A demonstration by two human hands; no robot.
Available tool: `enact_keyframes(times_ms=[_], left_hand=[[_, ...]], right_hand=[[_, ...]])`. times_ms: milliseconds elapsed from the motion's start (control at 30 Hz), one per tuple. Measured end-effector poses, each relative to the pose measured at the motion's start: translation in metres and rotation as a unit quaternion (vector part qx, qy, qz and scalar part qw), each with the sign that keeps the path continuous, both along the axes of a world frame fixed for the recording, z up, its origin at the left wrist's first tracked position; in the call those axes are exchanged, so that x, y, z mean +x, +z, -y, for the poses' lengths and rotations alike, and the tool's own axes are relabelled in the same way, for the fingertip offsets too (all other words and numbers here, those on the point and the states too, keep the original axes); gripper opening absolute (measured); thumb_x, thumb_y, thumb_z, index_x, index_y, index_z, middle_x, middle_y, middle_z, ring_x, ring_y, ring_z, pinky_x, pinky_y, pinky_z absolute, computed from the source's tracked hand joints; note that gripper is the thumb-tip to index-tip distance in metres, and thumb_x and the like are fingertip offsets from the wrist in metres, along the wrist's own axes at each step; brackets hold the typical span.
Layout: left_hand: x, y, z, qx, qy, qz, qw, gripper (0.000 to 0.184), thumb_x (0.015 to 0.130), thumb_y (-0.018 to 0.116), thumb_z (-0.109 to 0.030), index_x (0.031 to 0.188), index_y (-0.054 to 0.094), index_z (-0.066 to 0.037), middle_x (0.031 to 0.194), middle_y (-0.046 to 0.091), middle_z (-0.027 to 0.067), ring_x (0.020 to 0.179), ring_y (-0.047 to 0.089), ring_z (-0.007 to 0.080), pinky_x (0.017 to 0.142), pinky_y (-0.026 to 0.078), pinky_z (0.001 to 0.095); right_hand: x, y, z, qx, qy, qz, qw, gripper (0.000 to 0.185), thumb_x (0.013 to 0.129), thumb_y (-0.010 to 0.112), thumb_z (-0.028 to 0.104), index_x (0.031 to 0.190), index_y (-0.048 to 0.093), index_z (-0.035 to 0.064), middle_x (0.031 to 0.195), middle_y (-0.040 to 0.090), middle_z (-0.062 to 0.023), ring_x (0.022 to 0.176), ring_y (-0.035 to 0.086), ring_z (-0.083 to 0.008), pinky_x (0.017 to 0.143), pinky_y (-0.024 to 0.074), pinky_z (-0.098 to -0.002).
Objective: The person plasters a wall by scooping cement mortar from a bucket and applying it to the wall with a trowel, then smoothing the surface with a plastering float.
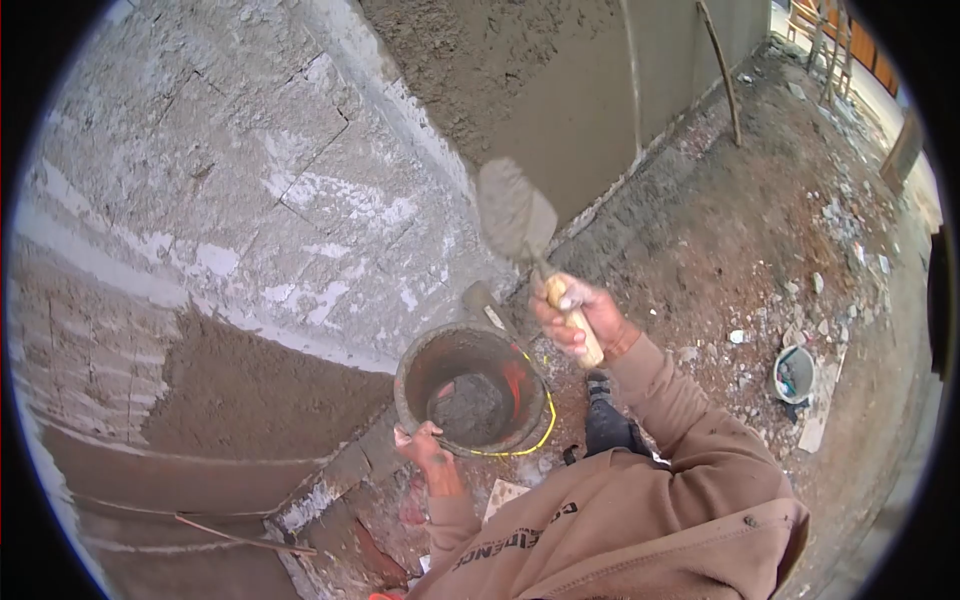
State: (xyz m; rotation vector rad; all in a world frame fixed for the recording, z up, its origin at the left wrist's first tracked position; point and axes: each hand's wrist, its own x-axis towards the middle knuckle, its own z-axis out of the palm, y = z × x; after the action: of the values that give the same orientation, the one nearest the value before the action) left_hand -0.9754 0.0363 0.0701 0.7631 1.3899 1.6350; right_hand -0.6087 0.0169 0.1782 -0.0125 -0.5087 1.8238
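Observation:
My right hand (580,318) is wrapped round the wooden handle of a trowel (527,215). Wet grey mortar lies on the trowel's blade, which is raised beyond the bucket and in front of the wall corner. My left hand (422,446) grips the near left rim of a dark bucket (408,385). Grey mortar (468,408) sits at the bottom of that bucket, and a yellow cord (548,425) runs round its right side. Part of the left fingers is hidden by the rim.
A rough grey wall (230,150) rises ahead, with a freshly coated wall (560,110) to its right. A wooden stick (722,75) leans there. On the rubble-strewn ground at right stands a small white bucket (794,372). A long thin rod (245,536) lies at lower left.

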Motion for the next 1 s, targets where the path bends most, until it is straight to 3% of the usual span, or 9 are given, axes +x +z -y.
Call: enact_keyframes(times_ms=[133,267,467,533,633,733,800,900,1000], left_hand=[[0.004,-0.002,-0.012,-0.03,0.042,-0.029,0.998,0.056,0.059,0.052,0.02,0.115,0.048,0.014,0.083,0.062,0.0116,0.057,0.056,0.0152,0.044,0.042,0.0259],[0.0,-0.011,-0.027,-0.057,0.11,-0.059,0.991,0.076,0.061,0.051,0.02,0.135,0.033,0.019,0.081,0.061,0.0143,0.055,0.055,0.0153,0.043,0.042,0.0279],[-0.003,-0.003,-0.05,-0.113,0.16,-0.157,0.968,0.069,0.068,0.048,0.02,0.135,0.033,0.019,0.069,0.056,0.0082,0.051,0.053,0.0133,0.043,0.044,0.027],[0.0,0.002,-0.045,-0.121,0.167,-0.181,0.962,0.059,0.066,0.049,0.019,0.124,0.042,0.014,0.07,0.057,0.0074,0.051,0.052,0.0136,0.043,0.043,0.0281],[-0.009,-0.016,-0.041,-0.105,0.194,-0.165,0.961,0.045,0.057,0.056,0.01,0.101,0.056,0.001,0.076,0.061,0.0051,0.056,0.052,0.0152,0.042,0.038,0.0325],[0.023,0.019,-0.036,-0.199,0.181,-0.212,0.94,0.039,0.054,0.058,0.008,0.092,0.058,-0.002,0.075,0.058,0.0026,0.057,0.05,0.0144,0.044,0.036,0.0341],[0.027,0.012,-0.034,-0.2,0.16,-0.219,0.942,0.037,0.054,0.057,0.01,0.09,0.057,0.0,0.075,0.056,0.0022,0.057,0.048,0.0132,0.045,0.034,0.0339],[0.034,0.006,-0.011,-0.082,0.074,-0.224,0.968,0.035,0.054,0.055,0.013,0.088,0.055,0.002,0.078,0.055,0.0029,0.06,0.048,0.0126,0.047,0.036,0.0327],[0.053,0.008,0.017,0.022,-0.026,-0.234,0.972,0.034,0.06,0.059,0.014,0.092,0.058,0.002,0.081,0.057,0.0042,0.069,0.053,0.0135,0.058,0.044,0.0305]], right_hand=[[0.069,0.105,-0.046,0.131,-0.405,0.178,0.887,0.026,0.088,0.057,0.002,0.11,0.043,0.0043,0.089,0.053,-0.0101,0.056,0.058,-0.0152,0.047,0.0541,-0.03],[0.145,0.157,-0.123,0.127,-0.732,0.259,0.617,0.022,0.091,0.056,0.005,0.105,0.041,-0.0003,0.083,0.056,-0.01,0.058,0.06,-0.0163,0.051,0.0558,-0.0324],[0.226,0.097,-0.306,-0.079,-0.878,0.288,0.375,0.027,0.088,0.059,0.012,0.105,0.043,-0.0015,0.082,0.06,-0.0161,0.074,0.066,-0.0276,0.068,0.0544,-0.0428],[0.23,0.033,-0.377,-0.219,-0.791,0.499,0.278,0.026,0.091,0.056,0.016,0.109,0.048,-0.0005,0.086,0.064,-0.0233,0.08,0.066,-0.0372,0.074,0.0516,-0.0473],[0.191,-0.066,-0.385,0.099,-0.389,0.87,0.286,0.026,0.092,0.054,0.018,0.113,0.055,0.0018,0.093,0.068,-0.023,0.086,0.067,-0.0436,0.078,0.0539,-0.0514],[0.067,-0.081,-0.253,0.252,-0.195,0.777,0.543,0.025,0.081,0.062,0.017,0.098,0.057,-0.0011,0.086,0.065,-0.0219,0.079,0.066,-0.0377,0.073,0.0529,-0.0493],[0.012,-0.125,-0.184,0.291,-0.033,0.692,0.66,0.028,0.084,0.062,0.022,0.089,0.057,-0.0049,0.077,0.063,-0.0177,0.074,0.064,-0.0273,0.068,0.0528,-0.0441],[-0.039,-0.117,-0.112,0.145,0.323,0.654,0.668,0.032,0.087,0.061,0.028,0.097,0.059,-0.0021,0.077,0.066,-0.0177,0.077,0.068,-0.0265,0.074,0.0543,-0.0442],[-0.099,-0.181,-0.057,0.077,0.246,0.677,0.69,0.029,0.089,0.058,0.027,0.101,0.059,0.0003,0.081,0.064,-0.0145,0.065,0.064,-0.0215,0.058,0.0509,-0.0378]])
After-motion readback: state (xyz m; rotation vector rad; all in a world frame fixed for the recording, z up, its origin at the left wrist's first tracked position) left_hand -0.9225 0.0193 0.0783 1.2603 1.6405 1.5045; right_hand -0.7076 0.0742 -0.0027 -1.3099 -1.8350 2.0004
